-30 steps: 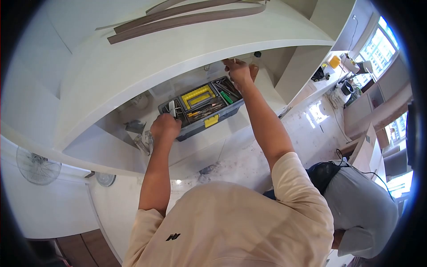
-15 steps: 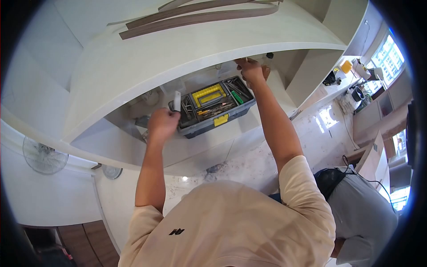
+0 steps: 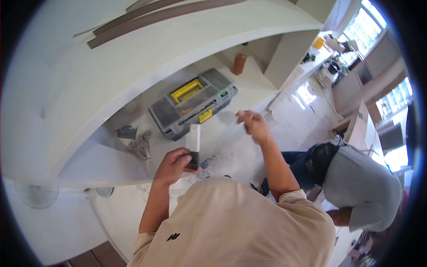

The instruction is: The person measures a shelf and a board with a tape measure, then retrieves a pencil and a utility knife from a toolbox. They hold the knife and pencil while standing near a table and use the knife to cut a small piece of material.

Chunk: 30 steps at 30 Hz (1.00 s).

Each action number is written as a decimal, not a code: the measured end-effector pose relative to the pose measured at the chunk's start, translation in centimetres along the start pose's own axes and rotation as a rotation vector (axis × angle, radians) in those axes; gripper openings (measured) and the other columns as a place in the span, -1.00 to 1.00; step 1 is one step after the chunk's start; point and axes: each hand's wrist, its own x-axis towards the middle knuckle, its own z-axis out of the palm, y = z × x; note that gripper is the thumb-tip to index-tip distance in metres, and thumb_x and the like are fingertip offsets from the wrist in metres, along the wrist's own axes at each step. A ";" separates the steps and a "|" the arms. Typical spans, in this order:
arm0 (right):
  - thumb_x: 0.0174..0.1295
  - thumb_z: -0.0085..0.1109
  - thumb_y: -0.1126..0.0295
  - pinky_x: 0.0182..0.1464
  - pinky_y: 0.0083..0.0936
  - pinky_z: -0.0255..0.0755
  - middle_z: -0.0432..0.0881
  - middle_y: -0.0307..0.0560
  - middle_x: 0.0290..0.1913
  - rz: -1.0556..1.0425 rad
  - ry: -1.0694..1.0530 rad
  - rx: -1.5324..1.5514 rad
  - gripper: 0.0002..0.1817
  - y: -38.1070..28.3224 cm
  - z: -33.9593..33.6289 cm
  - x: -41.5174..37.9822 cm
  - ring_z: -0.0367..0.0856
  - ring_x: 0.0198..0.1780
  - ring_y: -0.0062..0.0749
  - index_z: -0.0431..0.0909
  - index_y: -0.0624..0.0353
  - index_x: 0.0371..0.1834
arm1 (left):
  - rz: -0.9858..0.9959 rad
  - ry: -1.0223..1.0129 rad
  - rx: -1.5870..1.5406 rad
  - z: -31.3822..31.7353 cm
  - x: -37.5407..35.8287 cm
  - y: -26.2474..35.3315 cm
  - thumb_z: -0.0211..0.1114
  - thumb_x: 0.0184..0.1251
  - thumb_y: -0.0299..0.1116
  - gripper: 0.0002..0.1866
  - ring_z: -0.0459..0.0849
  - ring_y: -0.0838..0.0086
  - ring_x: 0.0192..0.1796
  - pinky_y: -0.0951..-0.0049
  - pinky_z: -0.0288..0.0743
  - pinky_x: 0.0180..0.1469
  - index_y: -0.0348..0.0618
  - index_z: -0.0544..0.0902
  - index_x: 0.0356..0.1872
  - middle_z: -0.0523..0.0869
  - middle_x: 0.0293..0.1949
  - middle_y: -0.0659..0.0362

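Observation:
My left hand [image 3: 172, 167] is closed around a flat white bar with a dark lower end [image 3: 195, 140], held upright in front of the shelf. My right hand [image 3: 253, 126] hangs in the air past the shelf's front edge, its fingers curled into a pinch. Whether anything sits between those fingers cannot be made out. Between and beyond both hands, the grey toolbox [image 3: 182, 127] rests on the shelf with its see-through lid down. It has a yellow handle [image 3: 187, 90] and a yellow front latch [image 3: 206, 115].
Metal hinge-like parts [image 3: 141, 146] lie on the shelf left of the toolbox. An orange-brown cylinder [image 3: 239, 64] stands behind it. Long brown strips [image 3: 164, 20] lie on the cabinet top. A person in a grey shirt [image 3: 362, 182] bends at my right.
The toolbox lid has come down over the trays. My right hand has drawn back out of the cabinet, and my left hand has moved toward me with the white bar.

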 end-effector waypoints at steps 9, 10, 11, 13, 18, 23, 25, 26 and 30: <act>0.33 0.19 0.19 -0.58 -0.75 0.09 0.67 -0.20 -0.24 0.052 -0.071 0.555 -0.51 4.3 4.1 -7.4 0.24 -0.63 -0.77 0.40 0.33 0.17 | -0.207 -0.341 0.023 4.2 7.8 -3.9 0.06 0.47 -0.39 -0.77 0.68 0.40 -0.31 0.40 0.63 -0.24 -0.27 0.52 0.03 0.66 -0.25 0.10; 0.34 0.18 0.21 -0.57 -0.76 0.10 0.67 -0.19 -0.23 0.027 -0.019 0.633 -0.53 4.5 4.0 -7.8 0.24 -0.63 -0.77 0.41 0.33 0.16 | -0.170 -0.331 0.057 4.3 8.2 -3.7 0.06 0.48 -0.39 -0.76 0.68 0.40 -0.29 0.40 0.63 -0.23 -0.27 0.52 0.04 0.66 -0.24 0.10; 0.34 0.17 0.22 -0.56 -0.76 0.12 0.67 -0.18 -0.21 0.004 0.030 0.706 -0.55 4.7 3.8 -8.2 0.25 -0.62 -0.76 0.41 0.32 0.15 | -0.132 -0.319 0.086 4.6 8.6 -3.5 0.06 0.48 -0.38 -0.75 0.69 0.40 -0.26 0.39 0.63 -0.21 -0.27 0.52 0.05 0.66 -0.23 0.10; 0.38 0.11 0.30 -0.51 -0.76 0.18 0.66 -0.12 -0.11 -0.014 0.120 0.754 -0.59 4.1 3.7 -9.2 0.28 -0.61 -0.73 0.38 0.32 0.17 | -0.114 -0.320 0.085 5.1 9.0 -2.9 0.07 0.47 -0.39 -0.73 0.70 0.38 -0.16 0.38 0.64 -0.14 -0.29 0.51 0.09 0.67 -0.16 0.09; 0.42 0.01 0.37 -0.47 -0.74 0.23 0.61 -0.02 0.03 -0.128 0.189 0.766 -0.64 5.2 2.8 -11.4 0.30 -0.56 -0.70 0.35 0.21 0.23 | -0.233 -0.544 0.115 6.9 8.9 -2.9 0.13 0.41 -0.48 -0.72 0.70 0.41 -0.14 0.42 0.64 -0.07 -0.35 0.52 0.08 0.68 -0.12 0.05; 0.41 0.01 0.36 -0.51 -0.74 0.18 0.62 -0.05 0.04 -0.152 0.313 0.827 -0.62 6.6 2.1 -14.9 0.29 -0.57 -0.71 0.34 0.25 0.24 | -0.198 -0.578 0.109 8.4 8.7 -5.1 0.16 0.38 -0.52 -0.73 0.70 0.44 -0.17 0.47 0.63 -0.09 -0.38 0.53 0.06 0.69 -0.14 0.05; 0.41 0.03 0.34 -0.52 -0.74 0.15 0.62 -0.08 0.02 -0.137 0.358 0.756 -0.61 7.0 1.9 -16.5 0.28 -0.58 -0.72 0.34 0.26 0.24 | -0.227 -0.607 0.153 9.3 8.4 -5.6 0.16 0.40 -0.48 -0.75 0.68 0.47 -0.24 0.49 0.61 -0.17 -0.36 0.54 0.03 0.69 -0.17 0.06; 0.41 0.03 0.33 -0.52 -0.73 0.15 0.63 -0.10 0.02 -0.122 0.370 0.710 -0.61 7.3 1.9 -17.5 0.28 -0.57 -0.72 0.35 0.25 0.23 | -0.254 -0.629 0.191 10.0 8.0 -5.9 0.16 0.41 -0.45 -0.76 0.66 0.49 -0.29 0.50 0.58 -0.21 -0.35 0.54 0.01 0.69 -0.20 0.08; 0.40 0.06 0.30 -0.52 -0.72 0.16 0.63 -0.14 -0.03 -0.218 0.446 0.817 -0.60 9.2 2.7 -21.8 0.29 -0.55 -0.72 0.36 0.24 0.22 | -0.431 -0.828 0.174 12.9 5.6 -8.2 0.15 0.44 -0.36 -0.79 0.55 0.57 -0.45 0.55 0.43 -0.40 -0.31 0.56 -0.09 0.67 -0.33 0.14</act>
